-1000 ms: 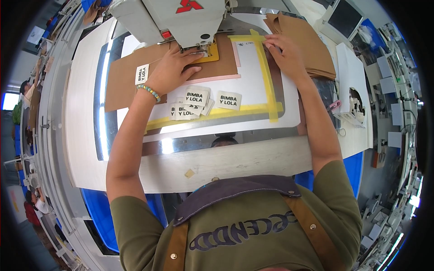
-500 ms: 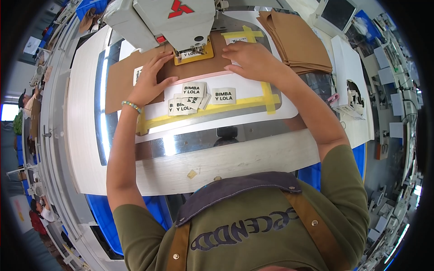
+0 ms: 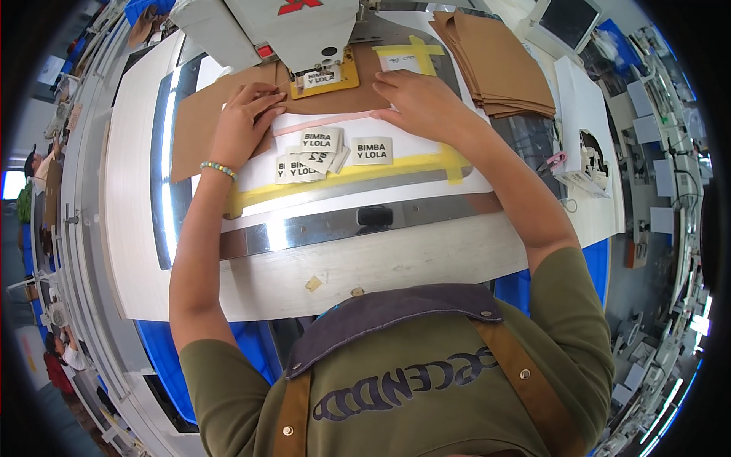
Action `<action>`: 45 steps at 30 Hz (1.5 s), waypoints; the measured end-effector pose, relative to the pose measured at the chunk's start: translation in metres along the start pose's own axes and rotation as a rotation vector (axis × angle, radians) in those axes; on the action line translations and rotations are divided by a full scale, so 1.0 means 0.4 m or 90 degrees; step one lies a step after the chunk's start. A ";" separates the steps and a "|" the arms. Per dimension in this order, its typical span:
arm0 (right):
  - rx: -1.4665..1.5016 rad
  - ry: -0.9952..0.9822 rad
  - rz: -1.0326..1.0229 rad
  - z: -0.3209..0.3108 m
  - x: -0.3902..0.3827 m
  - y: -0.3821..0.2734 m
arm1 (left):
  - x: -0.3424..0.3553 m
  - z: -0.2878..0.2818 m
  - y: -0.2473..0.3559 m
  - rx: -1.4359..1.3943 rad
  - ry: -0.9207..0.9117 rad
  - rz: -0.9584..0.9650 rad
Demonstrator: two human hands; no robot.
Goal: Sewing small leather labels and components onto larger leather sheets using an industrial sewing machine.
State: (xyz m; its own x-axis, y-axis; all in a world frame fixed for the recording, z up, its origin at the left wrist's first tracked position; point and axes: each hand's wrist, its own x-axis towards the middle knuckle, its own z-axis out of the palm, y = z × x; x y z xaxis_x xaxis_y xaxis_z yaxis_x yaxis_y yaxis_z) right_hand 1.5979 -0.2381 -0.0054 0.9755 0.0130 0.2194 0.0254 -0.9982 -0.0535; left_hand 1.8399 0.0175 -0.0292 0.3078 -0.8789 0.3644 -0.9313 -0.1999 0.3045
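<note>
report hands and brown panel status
Left hand at left of brown panel, right hand at its right. Panel under machine head, yellow frame on top. Loose white labels near its pink edge.

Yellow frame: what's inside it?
Inside the yellow frame lies a white label with dark lettering. The machine head covers the frame's upper left, so whatever lies there cannot be seen.

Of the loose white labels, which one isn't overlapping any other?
The rightmost loose label, lying alone; the other loose labels overlap in a pile to its left.
</note>
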 end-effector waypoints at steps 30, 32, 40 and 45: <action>-0.235 -0.075 0.395 -0.154 -0.207 0.233 | -0.287 -0.233 -0.192 0.301 -0.020 -0.164; -0.252 -0.038 0.372 -0.141 -0.214 0.247 | -0.262 -0.231 -0.138 0.310 0.004 -0.137; -0.033 0.017 0.368 -0.167 -0.237 0.303 | -0.154 -0.177 0.097 0.066 -0.030 -0.078; -0.207 0.059 0.352 -0.121 -0.225 0.274 | -0.118 -0.106 0.188 -0.060 -0.114 0.021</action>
State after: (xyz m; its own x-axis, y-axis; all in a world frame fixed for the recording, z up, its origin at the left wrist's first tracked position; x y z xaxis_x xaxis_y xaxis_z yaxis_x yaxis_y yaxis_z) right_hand 1.5023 -0.3513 0.0161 0.8023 -0.4990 0.3276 -0.5573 -0.8227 0.1120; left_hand 1.7635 0.0622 0.0139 0.2310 -0.9486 0.2163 -0.9152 -0.1364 0.3793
